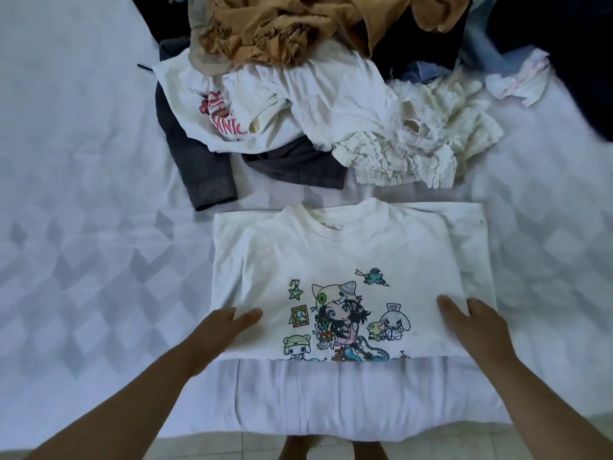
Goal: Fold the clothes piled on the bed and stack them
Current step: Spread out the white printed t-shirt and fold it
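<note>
A white T-shirt (331, 257) with a cartoon print lies folded flat near the front edge of the bed, collar away from me. My left hand (225, 327) grips its left side, thumb on top and fingers tucked under the cloth. On the right side, my right hand (471, 323) holds the shirt the same way. Behind it lies the unfolded pile: a white T-shirt with pink lettering (219, 117), a dark grey garment (205, 174), a lacy cream piece (414, 154) and a mustard-brown garment (275, 31).
The bed has a white sheet (83, 227) with a diamond pattern, wide on both sides of the shirt. Dark and blue clothes (497, 44) lie at the far right. The bed's front edge (331, 423) drops to a tiled floor (205, 449).
</note>
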The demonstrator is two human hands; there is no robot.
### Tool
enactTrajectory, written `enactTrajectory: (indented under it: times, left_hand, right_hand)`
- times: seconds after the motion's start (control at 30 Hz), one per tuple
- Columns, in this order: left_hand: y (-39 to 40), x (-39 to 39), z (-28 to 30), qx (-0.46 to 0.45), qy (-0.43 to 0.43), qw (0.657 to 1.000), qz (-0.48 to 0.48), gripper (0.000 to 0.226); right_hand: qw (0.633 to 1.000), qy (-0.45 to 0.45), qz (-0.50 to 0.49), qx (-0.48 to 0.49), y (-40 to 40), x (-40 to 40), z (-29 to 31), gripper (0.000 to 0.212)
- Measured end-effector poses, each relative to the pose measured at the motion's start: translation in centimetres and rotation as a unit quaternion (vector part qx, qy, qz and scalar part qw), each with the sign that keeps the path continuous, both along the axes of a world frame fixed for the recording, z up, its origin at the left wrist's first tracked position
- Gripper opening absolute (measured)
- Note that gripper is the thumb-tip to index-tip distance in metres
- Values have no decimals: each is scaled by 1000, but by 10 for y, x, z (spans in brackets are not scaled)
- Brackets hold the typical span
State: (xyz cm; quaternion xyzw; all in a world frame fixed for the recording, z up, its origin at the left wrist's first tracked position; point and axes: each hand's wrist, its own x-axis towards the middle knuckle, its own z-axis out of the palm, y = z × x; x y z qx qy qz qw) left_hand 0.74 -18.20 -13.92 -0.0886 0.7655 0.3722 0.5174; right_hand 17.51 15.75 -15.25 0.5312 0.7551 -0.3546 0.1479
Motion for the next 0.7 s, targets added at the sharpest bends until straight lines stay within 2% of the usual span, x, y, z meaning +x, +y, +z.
enactTrajectory:
  times: [0.03, 0.13, 0.23, 0.3, 0.4, 0.5, 0.63, 0.7]
  left_hand:
    - [-5, 2, 0, 7, 3, 1000, 3, 65]
    - [-11, 9, 2, 47, 24, 998, -33, 55]
    - [-15, 12, 3, 88, 34, 995, -20, 61]
    - [-17, 11, 2, 56, 80, 995, -6, 62]
    - [-28, 16, -4, -36, 170, 985, 19, 68]
    - [-37, 29, -9, -94, 197, 974, 58, 54]
    - [-38, 44, -15, -146, 224, 958, 107, 47]
    - [-36, 45, -18, -147, 222, 959, 98, 34]
  right_hand:
    - [1000, 16, -4, 2, -3, 6, 2, 50]
    - [998, 58, -9, 38, -9, 19, 6, 48]
    - [994, 54, 33, 90, -12, 29, 0, 51]
    - [990, 39, 60, 124, -12, 36, -7, 58]
    - [977, 24, 94, 188, -12, 42, -10, 42]
    - [967, 1, 110, 230, -14, 45, -14, 37]
    - [977, -39, 94, 185, -9, 41, -17, 37]
    - [982, -50, 94, 155, -4, 36, -17, 31]
